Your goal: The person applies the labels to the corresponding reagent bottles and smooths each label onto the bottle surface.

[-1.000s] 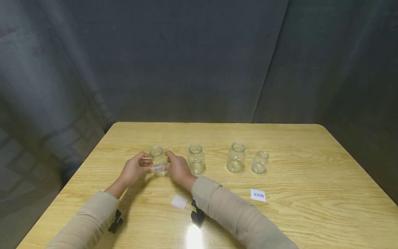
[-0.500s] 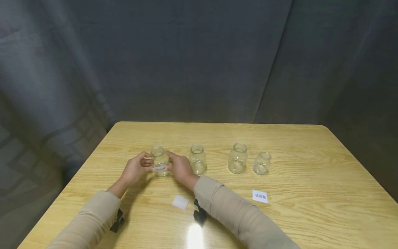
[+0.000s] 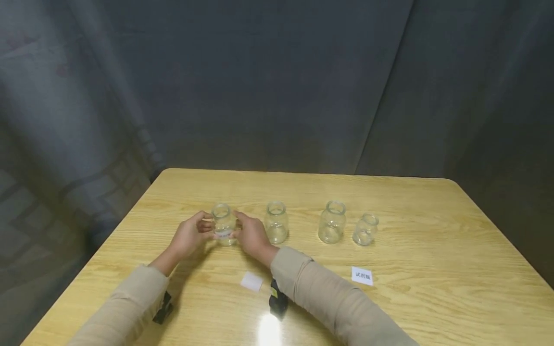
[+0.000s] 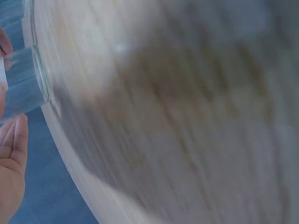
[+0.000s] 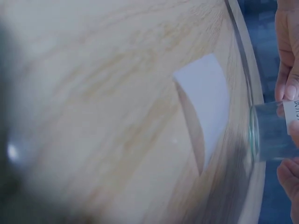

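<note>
A clear glass jar stands upright at the left of the row, held from both sides. My left hand is on its left side, fingers bent around the glass. From the right, my right hand grips the same jar. Both thumbs press the ends of a white label with dark characters on the jar's front. In the right wrist view the jar and its label show at the right edge. The left wrist view catches the jar at its left edge.
To the right stand three more glass jars: a middle jar, a wider jar and a smaller jar. A blank white paper slip lies nearer me on the wooden table. Further right is a printed label.
The head view has shifted slightly. Both hands stay around the left jar, and the characters on its label are easier to see than one second ago.
</note>
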Motion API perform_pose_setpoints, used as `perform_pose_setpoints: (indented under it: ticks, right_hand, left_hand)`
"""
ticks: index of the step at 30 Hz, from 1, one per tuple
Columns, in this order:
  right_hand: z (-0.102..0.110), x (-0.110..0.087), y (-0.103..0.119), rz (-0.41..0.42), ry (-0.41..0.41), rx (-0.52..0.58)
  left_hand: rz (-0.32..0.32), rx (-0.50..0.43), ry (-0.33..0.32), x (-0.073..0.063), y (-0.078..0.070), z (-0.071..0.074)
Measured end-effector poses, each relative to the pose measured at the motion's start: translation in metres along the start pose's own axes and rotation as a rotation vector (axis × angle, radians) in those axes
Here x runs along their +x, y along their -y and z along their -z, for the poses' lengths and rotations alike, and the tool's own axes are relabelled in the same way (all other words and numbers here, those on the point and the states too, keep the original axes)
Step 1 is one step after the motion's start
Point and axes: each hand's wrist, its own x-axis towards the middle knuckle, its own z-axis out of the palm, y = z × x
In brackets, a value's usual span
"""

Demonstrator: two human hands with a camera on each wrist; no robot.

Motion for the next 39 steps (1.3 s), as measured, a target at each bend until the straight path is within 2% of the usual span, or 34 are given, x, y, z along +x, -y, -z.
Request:
perform_pose_setpoints:
  ticks: [4, 10, 18, 22, 29, 39]
  right_hand:
    - [-0.001, 0.000, 0.001, -0.029, 0.044, 0.064]
    - [0.001, -0.001, 0.000, -0.037, 0.052, 0.067]
    - [0.010, -0.005, -0.003, -0.049, 0.052, 0.062]
    - [0.015, -0.011, -0.003, -0.053, 0.087, 0.093]
    - [0.024, -0.020, -0.002, -0.024, 0.137, 0.116]
    - [0.043, -0.031, -0.005, -0.023, 0.180, 0.144]
  left_hand:
    - [0.038, -0.024, 0.010, -0.003, 0.001, 0.002]
    - [0.079, -0.079, 0.010, -0.003, -0.001, 0.000]
    - [0.109, -0.099, 0.016, -0.004, -0.004, -0.001]
    - [0.126, -0.081, 0.007, -0.009, -0.004, 0.001]
    - [0.095, -0.009, 0.009, -0.022, -0.007, 0.007]
    - [0.086, -0.042, 0.008, -0.036, -0.012, 0.007]
